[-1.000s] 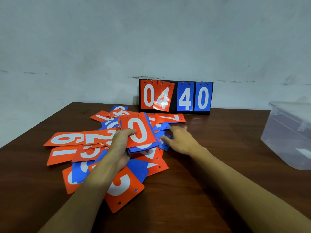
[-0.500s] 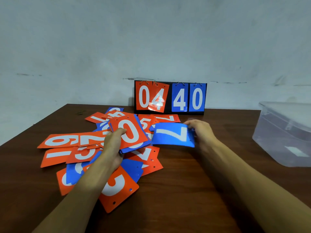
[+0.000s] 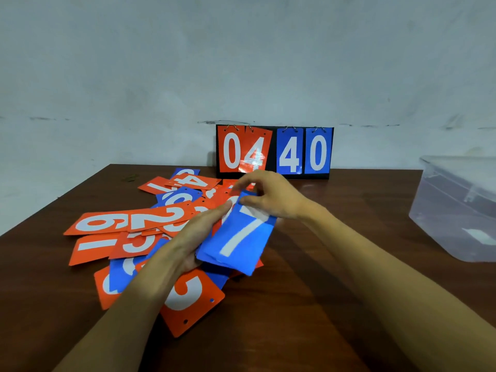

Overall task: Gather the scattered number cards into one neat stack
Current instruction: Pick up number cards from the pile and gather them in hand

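Cards are gripped as a stack point(image 3: 241, 234), blue 7 on top, by the left hand point(image 3: 188, 244), fingers point(image 3: 214, 214) laid along its left edge. Its far end is touched by the right hand point(image 3: 273, 200); whether those curled fingers pinch cannot be told. Beneath and leftward, loose cards point(image 3: 128, 224) are spread on the table point(image 3: 308, 304).

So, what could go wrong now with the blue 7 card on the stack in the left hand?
The left hand grips the stack from one side only, so the blue 7 card on top may slide off once the right hand moves away.
The orange 6 card lies close to the table's left edge; a careless sweep could push it off.
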`<action>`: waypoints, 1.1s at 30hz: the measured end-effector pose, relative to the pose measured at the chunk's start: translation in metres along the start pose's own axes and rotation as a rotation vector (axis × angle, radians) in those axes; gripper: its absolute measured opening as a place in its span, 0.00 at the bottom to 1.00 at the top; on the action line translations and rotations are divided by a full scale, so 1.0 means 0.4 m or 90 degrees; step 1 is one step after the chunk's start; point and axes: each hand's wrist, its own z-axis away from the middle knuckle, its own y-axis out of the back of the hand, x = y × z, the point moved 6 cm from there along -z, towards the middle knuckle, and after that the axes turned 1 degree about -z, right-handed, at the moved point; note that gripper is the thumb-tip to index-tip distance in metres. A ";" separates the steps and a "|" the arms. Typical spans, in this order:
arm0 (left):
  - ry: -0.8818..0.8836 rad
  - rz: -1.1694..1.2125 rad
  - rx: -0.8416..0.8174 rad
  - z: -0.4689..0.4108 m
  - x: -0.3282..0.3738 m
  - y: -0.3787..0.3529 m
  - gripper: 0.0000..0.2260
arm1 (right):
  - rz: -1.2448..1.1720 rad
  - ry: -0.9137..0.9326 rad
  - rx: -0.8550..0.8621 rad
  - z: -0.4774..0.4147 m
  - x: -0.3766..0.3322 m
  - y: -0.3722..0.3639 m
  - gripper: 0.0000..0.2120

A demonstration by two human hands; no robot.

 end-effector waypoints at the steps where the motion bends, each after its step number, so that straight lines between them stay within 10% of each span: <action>1: -0.006 -0.029 -0.008 0.001 0.002 0.000 0.20 | 0.018 0.014 0.028 -0.011 -0.012 -0.009 0.13; 7: -0.045 0.048 0.156 -0.013 0.012 0.055 0.14 | -0.083 -0.158 0.287 0.013 0.049 0.031 0.07; 13: -0.130 0.308 0.296 -0.017 0.031 0.146 0.04 | 0.043 -0.185 -0.166 0.086 0.103 -0.124 0.21; 22: -0.161 0.243 0.315 -0.012 0.031 0.135 0.03 | 0.029 -0.252 -0.206 0.098 0.133 -0.126 0.23; 28: -0.128 0.198 0.252 -0.011 0.024 0.102 0.06 | -0.333 -0.483 0.183 0.150 0.237 -0.002 0.15; 33: -0.070 0.132 0.216 -0.010 0.009 0.068 0.10 | -0.686 -0.345 0.259 0.135 0.206 0.050 0.11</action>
